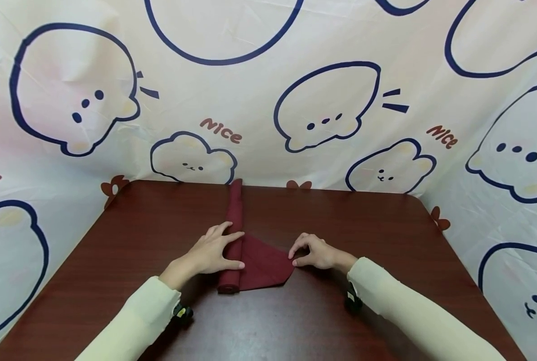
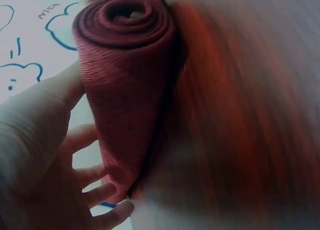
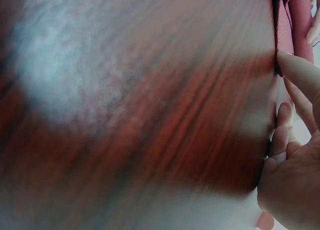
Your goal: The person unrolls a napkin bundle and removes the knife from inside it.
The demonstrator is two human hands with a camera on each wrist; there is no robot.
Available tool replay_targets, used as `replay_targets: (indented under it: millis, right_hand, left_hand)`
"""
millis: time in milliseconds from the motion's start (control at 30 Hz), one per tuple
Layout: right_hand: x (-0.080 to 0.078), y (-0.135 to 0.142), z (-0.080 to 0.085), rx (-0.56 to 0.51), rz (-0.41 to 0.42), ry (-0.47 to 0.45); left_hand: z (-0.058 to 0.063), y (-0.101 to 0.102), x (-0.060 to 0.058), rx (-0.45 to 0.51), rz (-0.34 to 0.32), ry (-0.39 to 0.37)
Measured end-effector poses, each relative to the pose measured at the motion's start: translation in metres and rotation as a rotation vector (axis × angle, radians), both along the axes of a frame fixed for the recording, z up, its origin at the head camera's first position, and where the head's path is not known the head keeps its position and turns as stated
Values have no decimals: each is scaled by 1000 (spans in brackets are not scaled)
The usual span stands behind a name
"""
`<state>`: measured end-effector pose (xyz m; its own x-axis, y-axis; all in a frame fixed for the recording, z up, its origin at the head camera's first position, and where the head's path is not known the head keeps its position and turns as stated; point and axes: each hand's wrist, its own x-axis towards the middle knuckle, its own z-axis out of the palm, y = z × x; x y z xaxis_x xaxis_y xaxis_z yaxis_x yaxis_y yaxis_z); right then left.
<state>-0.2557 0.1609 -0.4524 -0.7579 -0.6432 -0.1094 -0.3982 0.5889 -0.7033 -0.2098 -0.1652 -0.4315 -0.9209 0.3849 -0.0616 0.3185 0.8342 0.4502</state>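
Note:
A dark red cloth lies on the table, most of it wound into a long narrow roll [image 1: 235, 215] that points away from me. From the roll's near half a flat pointed flap [image 1: 264, 263] spreads to the right. My left hand [image 1: 212, 250] rests on the roll with fingers spread and thumb across it. In the left wrist view, the coiled end [image 2: 125, 25] shows several layers, and the left fingers [image 2: 95, 177] lie along the roll's side. My right hand [image 1: 315, 252] pinches the flap's right tip between thumb and fingers, also seen at the cloth's edge [image 3: 281, 35] in the right wrist view.
The dark brown wooden table [image 1: 160, 215] has a glossy sheen near the front. A white curtain [image 1: 259, 100] printed with blue-outlined cartoon faces hangs behind the table and along both sides. The roll's far end reaches the table's back edge.

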Motion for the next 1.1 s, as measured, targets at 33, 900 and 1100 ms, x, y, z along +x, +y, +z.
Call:
replay_targets:
  millis: [33, 900, 1100]
  right_hand:
    - [0, -1, 1, 0, -1, -2]
    - [4, 1, -2, 16, 27, 128]
    - [5, 20, -4, 18, -1, 144]
  left_hand:
    - [1, -3, 0, -4, 2, -3]
    - [0, -32, 1, 29, 7, -91]
    - [-1, -16, -1, 22, -15, -73]
